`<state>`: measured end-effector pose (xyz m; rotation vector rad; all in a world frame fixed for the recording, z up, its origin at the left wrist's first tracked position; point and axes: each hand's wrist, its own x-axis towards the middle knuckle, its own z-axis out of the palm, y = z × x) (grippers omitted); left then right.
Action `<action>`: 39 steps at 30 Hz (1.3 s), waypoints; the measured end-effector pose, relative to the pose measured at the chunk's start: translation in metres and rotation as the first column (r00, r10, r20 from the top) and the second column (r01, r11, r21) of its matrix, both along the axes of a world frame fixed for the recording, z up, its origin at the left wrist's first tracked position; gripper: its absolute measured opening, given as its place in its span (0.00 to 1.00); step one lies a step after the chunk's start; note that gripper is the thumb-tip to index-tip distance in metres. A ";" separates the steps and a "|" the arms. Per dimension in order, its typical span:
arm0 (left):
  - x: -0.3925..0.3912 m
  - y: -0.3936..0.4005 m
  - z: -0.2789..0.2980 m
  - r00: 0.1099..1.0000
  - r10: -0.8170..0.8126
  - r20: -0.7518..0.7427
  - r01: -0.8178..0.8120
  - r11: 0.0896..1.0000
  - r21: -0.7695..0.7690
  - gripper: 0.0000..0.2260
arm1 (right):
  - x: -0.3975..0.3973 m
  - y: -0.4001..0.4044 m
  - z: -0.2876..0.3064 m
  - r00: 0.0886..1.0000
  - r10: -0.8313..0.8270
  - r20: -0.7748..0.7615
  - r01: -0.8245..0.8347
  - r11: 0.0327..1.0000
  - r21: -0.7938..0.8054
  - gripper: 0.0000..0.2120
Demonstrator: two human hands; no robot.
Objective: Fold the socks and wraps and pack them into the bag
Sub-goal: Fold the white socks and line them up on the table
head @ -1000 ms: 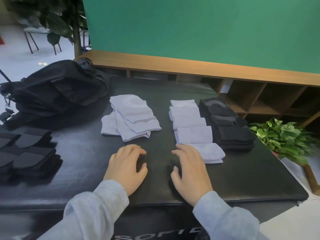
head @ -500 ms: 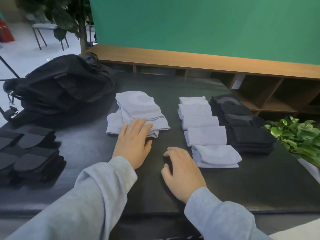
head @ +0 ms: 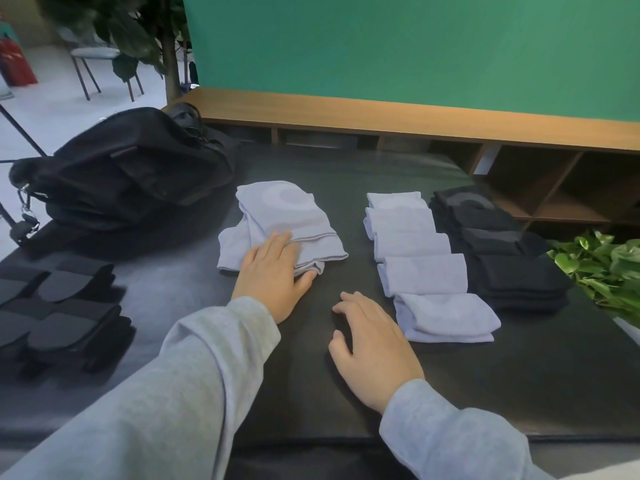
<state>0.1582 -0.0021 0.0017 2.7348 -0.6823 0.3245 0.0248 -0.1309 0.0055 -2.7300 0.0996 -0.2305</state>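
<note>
Nearest you, your right hand [head: 375,348] lies palm down on the dark table [head: 485,386], fingers loosely bent and holding nothing, just beside the closest of the folded pale pieces [head: 445,317]. Keep it there as an anchor, or bring it over to help.

A little farther out, your left hand [head: 273,275] lies flat with straight fingers on the near edge of the loose pale pile [head: 280,226], the thumb spread along its front fold; it presses the cloth and does not pinch it. This pile looks like the next one to fold. Take only the top layer: slide your fingertips under one edge and lift a single piece away, or several will drag together. Lay it in the bare space between your hands, smooth it flat, then fold it to match the size of the finished ones.

To the right, the row of folded pale pieces [head: 412,244] runs away from you, with the folded black stack [head: 498,247] just beyond it. At the left edge lie dark folded items [head: 59,313]; what they are I cannot tell.

Farthest back on the left sits the black bag [head: 131,171], well apart from the piles. Whether it is open I cannot tell, so check before you carry anything across. Packing seems some way off yet.
</note>
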 end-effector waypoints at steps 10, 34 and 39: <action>-0.019 0.007 0.001 0.991 -0.074 0.112 0.086 0.990 -0.107 0.27 | -0.003 -0.001 0.004 0.998 -0.060 -0.012 0.061 0.992 0.112 0.17; -0.030 0.025 0.007 0.967 -0.202 -0.158 0.188 0.977 -0.100 0.20 | -0.007 0.005 0.003 0.990 0.141 -0.016 -0.142 0.978 -0.151 0.27; -0.004 0.028 0.021 0.954 -0.241 -0.178 0.227 0.969 -0.093 0.18 | 0.007 0.004 0.001 0.969 0.238 -0.070 -0.248 0.944 -0.218 0.29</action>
